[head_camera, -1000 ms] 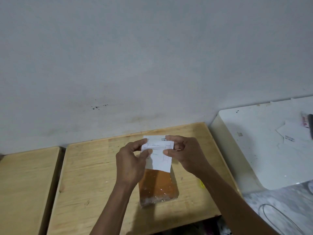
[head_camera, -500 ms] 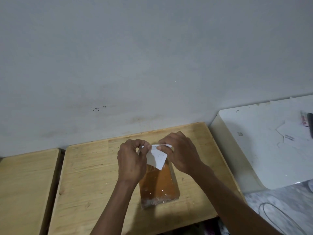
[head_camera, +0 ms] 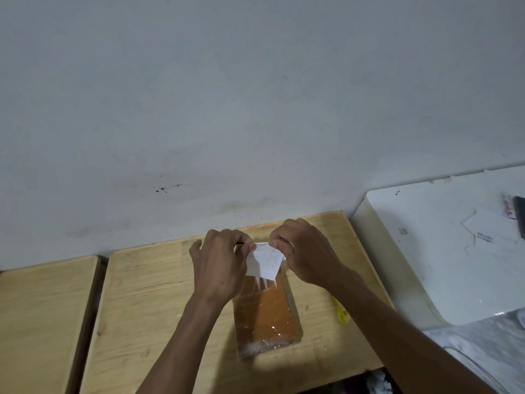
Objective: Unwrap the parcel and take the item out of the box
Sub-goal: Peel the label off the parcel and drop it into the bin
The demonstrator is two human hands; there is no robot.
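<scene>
A flat brown parcel (head_camera: 267, 317) wrapped in clear shiny plastic lies on the wooden table (head_camera: 147, 302), its long side pointing away from me. A white paper label (head_camera: 262, 261) with faint printed lines is lifted off the parcel's far end, folded into a rough triangle. My left hand (head_camera: 218, 263) pinches the label's left top corner. My right hand (head_camera: 304, 251) pinches its right top corner. Both hands hover just above the parcel's far end and hide that end.
A second wooden table (head_camera: 42, 314) stands to the left across a narrow gap. A white appliance top (head_camera: 443, 251) with papers (head_camera: 488, 234) sits at the right. A small yellow object (head_camera: 339, 309) lies on the table beside my right forearm. The grey wall is close behind.
The label was held flat and upright a second ago. Since then both hands have come closer together and lower, and the label has been folded down into a smaller crumpled shape.
</scene>
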